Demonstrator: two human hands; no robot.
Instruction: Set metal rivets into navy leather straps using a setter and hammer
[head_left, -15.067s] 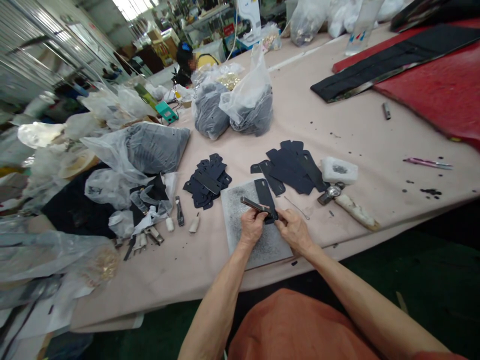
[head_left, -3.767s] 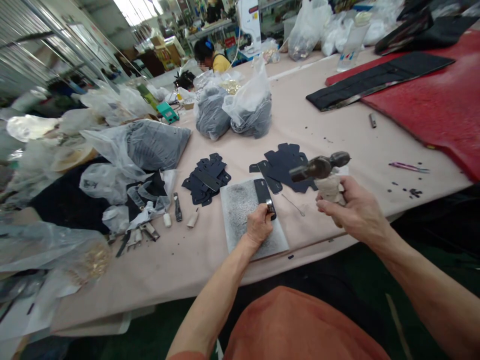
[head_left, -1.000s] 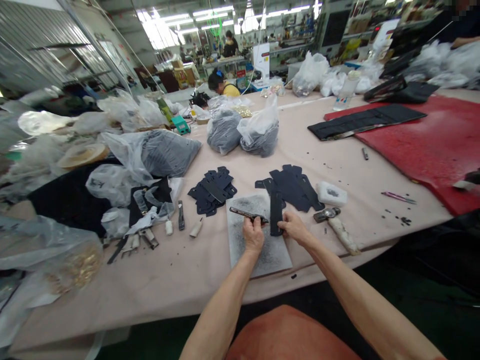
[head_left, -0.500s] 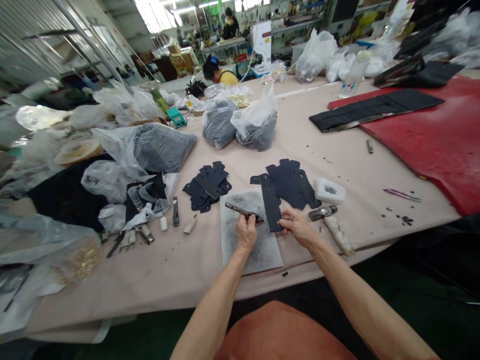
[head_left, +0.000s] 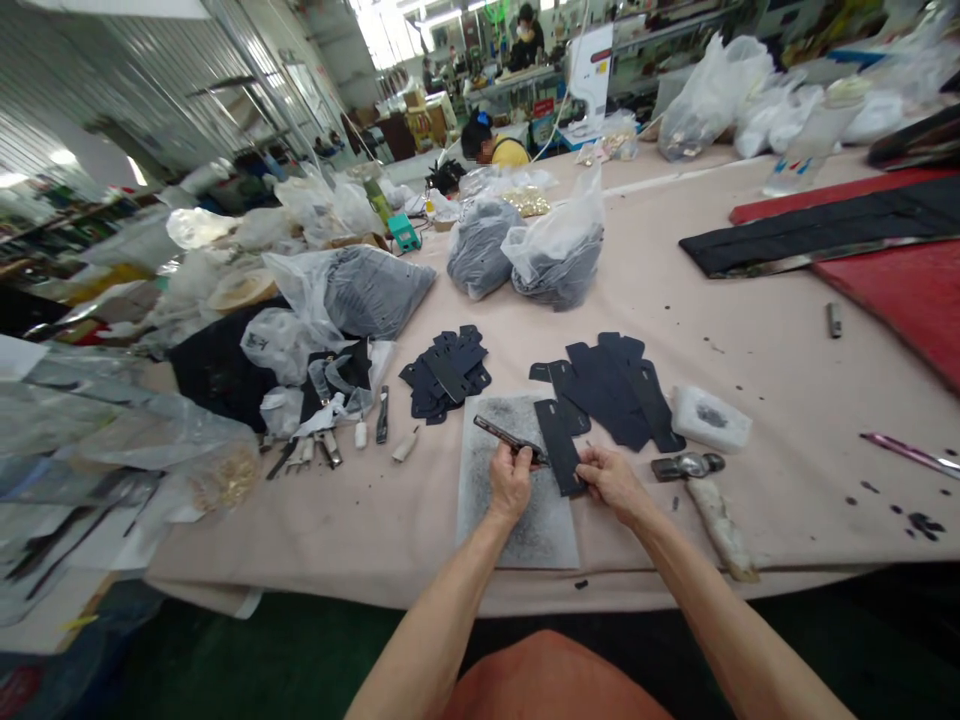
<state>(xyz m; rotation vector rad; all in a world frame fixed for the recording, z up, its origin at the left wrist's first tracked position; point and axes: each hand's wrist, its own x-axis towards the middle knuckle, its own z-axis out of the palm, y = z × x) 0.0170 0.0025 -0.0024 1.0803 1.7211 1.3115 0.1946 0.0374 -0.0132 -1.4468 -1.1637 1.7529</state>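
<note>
Table (head_left: 360, 540): covered in pale pinkish cloth, with everything below lying on it.
Red sheet (head_left: 900, 300): at the far right, partly under a long black panel (head_left: 810, 232).
Bags (head_left: 559, 262): clear plastic filled with dark pieces, at the middle of the table beyond the piles.
Board (head_left: 487, 515): pale and speckled with black, near the front edge, beneath both the tool and part of the strip.
Larger pile (head_left: 611, 395): dark flat pieces, overlapping, just beyond the right hand (head_left: 611, 482).
Smaller pile (head_left: 448, 372): similar pieces, beyond the board's far left corner.
Hammer (head_left: 712, 510): lying to the right of the right hand, its head near the white block (head_left: 711, 418).
Left hand: closed around the lower end of the metal tool (head_left: 504, 433), which tilts over the board.
Right hand: thumb and fingers pinched shut on the near right edge of the dark strip (head_left: 556, 448).
Dark strip: flat, slanting over the board's right side, with slots near its ends.
Pen (head_left: 909, 452): pink, at the right, near small black scraps (head_left: 924, 524).
</note>
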